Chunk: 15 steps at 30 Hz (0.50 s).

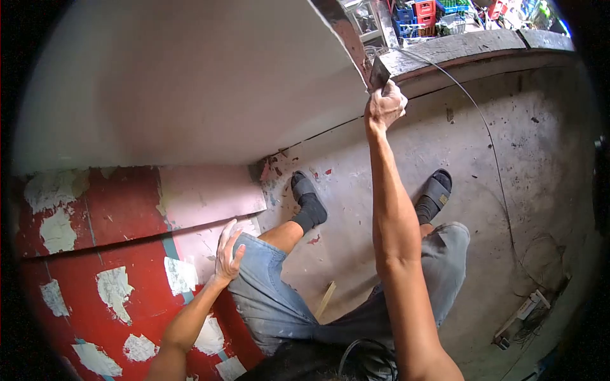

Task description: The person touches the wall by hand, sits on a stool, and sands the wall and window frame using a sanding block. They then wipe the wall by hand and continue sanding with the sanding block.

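My right hand (386, 105) is stretched far forward, its fingers closed round a putty knife (379, 72). The dark blade points up and lies at the edge of the smooth pale wall (190, 82), where the paint is chipped. My left hand (227, 254) holds nothing. Its fingers are spread, whitish with dust, beside my left knee and close to the red panel (127, 209) with white filler patches (115, 293). My bent legs in jeans (270, 292) are below, with both feet in dark sandals (309, 197).
A worn ledge (457, 47) runs across the back, with red crates (426, 16) beyond it. A thin cable (486, 124) trails over the scuffed floor (495, 190) to a power strip (524, 311) at right. A wooden strip (326, 300) lies between my legs.
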Available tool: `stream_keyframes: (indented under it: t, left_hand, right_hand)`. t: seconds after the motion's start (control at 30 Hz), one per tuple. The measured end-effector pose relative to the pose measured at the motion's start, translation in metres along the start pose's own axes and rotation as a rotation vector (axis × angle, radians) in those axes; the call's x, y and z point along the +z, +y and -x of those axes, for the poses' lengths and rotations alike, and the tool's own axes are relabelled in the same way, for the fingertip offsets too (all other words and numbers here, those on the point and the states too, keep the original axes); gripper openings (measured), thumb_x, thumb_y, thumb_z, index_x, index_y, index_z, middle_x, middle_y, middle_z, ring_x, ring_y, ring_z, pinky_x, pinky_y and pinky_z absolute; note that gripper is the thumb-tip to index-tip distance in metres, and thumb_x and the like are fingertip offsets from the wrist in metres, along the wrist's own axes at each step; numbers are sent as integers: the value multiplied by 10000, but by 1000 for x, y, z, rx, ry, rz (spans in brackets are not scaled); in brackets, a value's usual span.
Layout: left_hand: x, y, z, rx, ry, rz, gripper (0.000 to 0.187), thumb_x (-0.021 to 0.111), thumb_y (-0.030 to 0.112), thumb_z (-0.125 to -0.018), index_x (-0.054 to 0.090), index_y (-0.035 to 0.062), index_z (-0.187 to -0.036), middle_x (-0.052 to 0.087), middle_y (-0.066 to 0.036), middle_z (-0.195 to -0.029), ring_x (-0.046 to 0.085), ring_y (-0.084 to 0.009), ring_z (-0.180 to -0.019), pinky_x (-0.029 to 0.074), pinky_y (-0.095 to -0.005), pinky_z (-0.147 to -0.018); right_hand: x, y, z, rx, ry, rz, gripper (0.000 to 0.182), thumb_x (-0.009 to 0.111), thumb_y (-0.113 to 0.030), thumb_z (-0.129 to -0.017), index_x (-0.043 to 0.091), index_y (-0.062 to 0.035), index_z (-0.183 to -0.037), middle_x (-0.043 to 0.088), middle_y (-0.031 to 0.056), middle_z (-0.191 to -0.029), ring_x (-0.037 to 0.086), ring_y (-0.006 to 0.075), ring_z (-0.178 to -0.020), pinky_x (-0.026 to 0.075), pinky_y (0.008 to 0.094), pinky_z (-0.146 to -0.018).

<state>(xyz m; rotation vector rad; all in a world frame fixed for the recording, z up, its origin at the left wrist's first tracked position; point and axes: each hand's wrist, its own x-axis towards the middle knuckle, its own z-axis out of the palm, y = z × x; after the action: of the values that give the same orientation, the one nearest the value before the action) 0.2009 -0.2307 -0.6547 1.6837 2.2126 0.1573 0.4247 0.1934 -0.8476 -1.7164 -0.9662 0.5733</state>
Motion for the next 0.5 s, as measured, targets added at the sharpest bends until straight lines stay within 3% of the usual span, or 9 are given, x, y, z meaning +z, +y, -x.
stream_keyframes:
  t: [0.03,0.17,0.3,0.33,0.4,0.5]
  left_hand:
    - [-1,1,-1,-9,-4,-12,565,455,410,-967,554,-49,-1282,431,-279,-1438,415,-435,-1331,308,-467,-1131]
    - [1,5,-6,-8,-27,-30,524,457,367,-961,560,-51,-1260,449,-277,-1422,422,-432,-1325,315,-465,-1128]
    - [-1,9,-9,10,-88,-76,489,453,319,-967,548,-49,-1275,453,-281,-1415,420,-440,-1324,311,-468,-1131]
    - [0,9,-9,14,-96,-85,485,452,312,-969,545,-49,-1280,453,-281,-1415,420,-441,-1324,310,-469,-1132]
    - [0,8,-10,23,-120,-121,473,445,290,-974,536,-44,-1297,455,-279,-1413,423,-436,-1321,310,-464,-1132]
    - [0,13,-12,-13,-131,-121,466,456,283,-969,546,-39,-1293,468,-278,-1400,428,-426,-1320,314,-457,-1130]
  right_hand:
    - [-1,0,4,41,-44,18,217,625,-287,-877,745,-150,-995,711,104,-941,598,337,-1001,442,470,-931]
    - [-2,20,24,8,-111,5,249,678,-179,-809,740,-145,-1048,711,113,-957,614,334,-957,482,440,-885]
    - [-1,54,35,120,-213,33,266,637,-182,-809,741,-139,-1050,714,142,-1015,652,348,-956,502,441,-889]
    - [3,69,38,153,-145,-13,248,591,-191,-816,748,-130,-997,709,163,-932,657,368,-882,507,459,-828]
    - [-6,86,41,460,-240,-43,262,575,-218,-798,726,-76,-959,706,192,-897,669,393,-861,510,473,-803]
    - [-11,116,58,637,-263,-42,253,569,-230,-779,714,-63,-903,702,213,-868,673,417,-869,502,480,-778]
